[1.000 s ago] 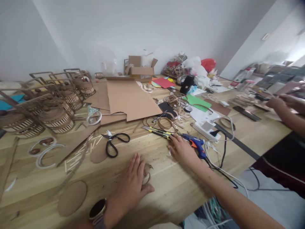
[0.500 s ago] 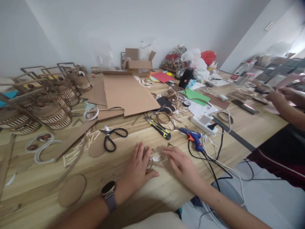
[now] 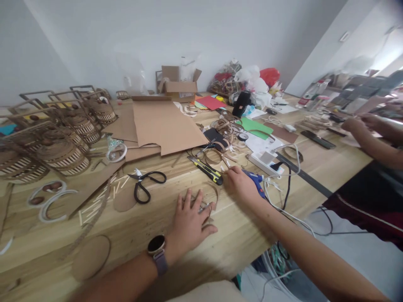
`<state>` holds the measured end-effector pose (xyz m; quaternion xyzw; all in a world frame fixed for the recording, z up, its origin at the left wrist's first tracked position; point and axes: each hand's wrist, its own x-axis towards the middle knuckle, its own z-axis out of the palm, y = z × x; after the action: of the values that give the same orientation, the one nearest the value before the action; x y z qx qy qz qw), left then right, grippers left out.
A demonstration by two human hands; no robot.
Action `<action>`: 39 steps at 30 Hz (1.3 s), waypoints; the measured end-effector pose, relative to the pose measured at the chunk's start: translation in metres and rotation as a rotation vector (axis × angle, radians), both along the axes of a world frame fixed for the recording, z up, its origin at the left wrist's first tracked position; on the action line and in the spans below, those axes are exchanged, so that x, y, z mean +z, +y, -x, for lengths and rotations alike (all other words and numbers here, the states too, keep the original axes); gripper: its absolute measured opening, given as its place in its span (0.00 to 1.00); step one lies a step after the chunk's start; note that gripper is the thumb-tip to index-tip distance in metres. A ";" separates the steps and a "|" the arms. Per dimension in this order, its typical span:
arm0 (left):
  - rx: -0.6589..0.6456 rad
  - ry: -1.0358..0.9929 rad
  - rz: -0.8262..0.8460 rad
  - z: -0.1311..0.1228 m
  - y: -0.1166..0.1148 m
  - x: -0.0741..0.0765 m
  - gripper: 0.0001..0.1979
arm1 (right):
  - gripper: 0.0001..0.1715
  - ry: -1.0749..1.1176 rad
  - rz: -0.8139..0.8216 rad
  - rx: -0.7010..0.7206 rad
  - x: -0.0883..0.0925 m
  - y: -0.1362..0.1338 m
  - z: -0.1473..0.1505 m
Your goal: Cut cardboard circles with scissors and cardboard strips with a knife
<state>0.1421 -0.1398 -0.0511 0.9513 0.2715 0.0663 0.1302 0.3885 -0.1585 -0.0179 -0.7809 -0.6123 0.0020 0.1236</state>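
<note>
Brown strip [image 3: 216, 194], thin, curled, by left hand [image 3: 189, 222]

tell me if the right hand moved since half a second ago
Yes, the right hand has moved forward, closer to the white power strip, and now partly covers the blue glue gun.

Box cutter [image 3: 206, 170] between scissors [image 3: 140, 180] and glue gun [image 3: 257, 181] on table [image 3: 151, 226].

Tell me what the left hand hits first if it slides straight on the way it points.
Probably the yellow-and-black cutter, lying beyond the fingertips of the left hand; the spread fingers make the exact line uncertain.
</note>
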 end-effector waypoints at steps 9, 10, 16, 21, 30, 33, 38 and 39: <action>0.021 0.014 -0.027 0.001 -0.002 -0.002 0.29 | 0.17 -0.123 0.193 -0.076 -0.010 0.015 0.001; 0.022 0.014 -0.031 0.001 -0.001 -0.003 0.29 | 0.17 -0.132 0.187 -0.068 -0.011 0.021 0.000; 0.026 -0.007 -0.032 0.001 -0.001 -0.005 0.29 | 0.18 -0.130 0.134 0.088 -0.014 0.034 -0.008; 0.021 -0.046 -0.030 0.002 -0.002 -0.003 0.29 | 0.19 -0.073 0.061 0.173 -0.019 -0.008 -0.001; 0.039 -0.054 -0.039 0.001 -0.002 -0.002 0.30 | 0.33 0.244 -0.050 0.380 -0.030 -0.093 0.078; 0.041 -0.060 -0.026 0.002 -0.002 0.003 0.31 | 0.30 0.404 -0.126 0.364 -0.024 -0.094 0.077; 0.090 -0.034 -0.003 -0.005 -0.005 0.006 0.39 | 0.28 0.556 -0.169 0.271 -0.024 -0.088 0.069; 0.101 -0.029 0.003 -0.007 -0.007 0.006 0.41 | 0.28 0.584 -0.159 0.276 -0.025 -0.088 0.071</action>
<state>0.1491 -0.1468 -0.0452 0.9351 0.3173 0.0863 0.1318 0.3174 -0.2463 -0.0430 -0.6451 -0.6492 0.1946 0.3529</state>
